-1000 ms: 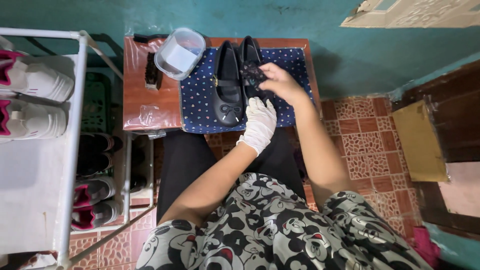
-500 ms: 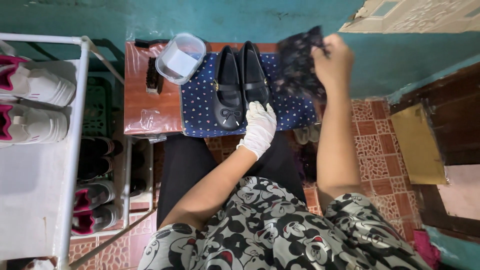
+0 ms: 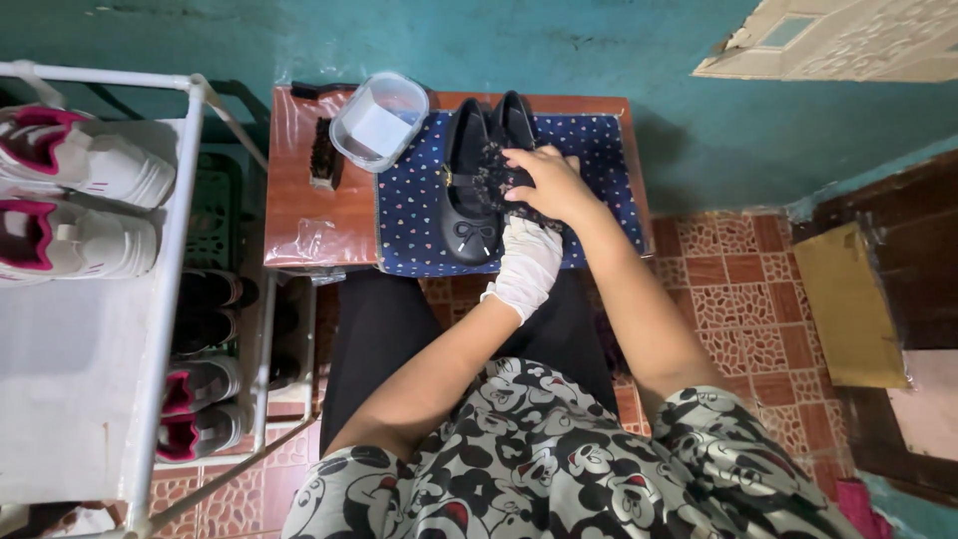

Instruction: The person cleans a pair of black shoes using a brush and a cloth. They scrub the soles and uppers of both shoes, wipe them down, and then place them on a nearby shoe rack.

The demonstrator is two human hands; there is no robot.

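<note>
- Your right hand [image 3: 547, 182] is bare and pressed down on a dark patterned cloth [image 3: 499, 178], fingers closed over it, holding it against the right shoe [image 3: 516, 135] of a black pair.
- Your left hand [image 3: 529, 262] wears a white glove and sits just below the right hand, at the near end of that same shoe; whether its fingers grip the shoe you cannot tell, since the right hand and the cloth cover the spot.
- The left shoe [image 3: 466, 185], with a small bow at its toe, lies just beside your right hand, touching its mate.
- Both shoes rest on a blue dotted mat [image 3: 411, 205] spread under your hands on a small brown table [image 3: 304, 200].
- Beyond and to the left of your hands a clear plastic tub [image 3: 379, 120] sits tilted at the mat's far corner.
- Further left of the tub a dark brush [image 3: 323, 155] lies on the table.
- Well to the left of both hands a white shoe rack [image 3: 165, 289] carries white and pink sneakers [image 3: 85, 170].
</note>
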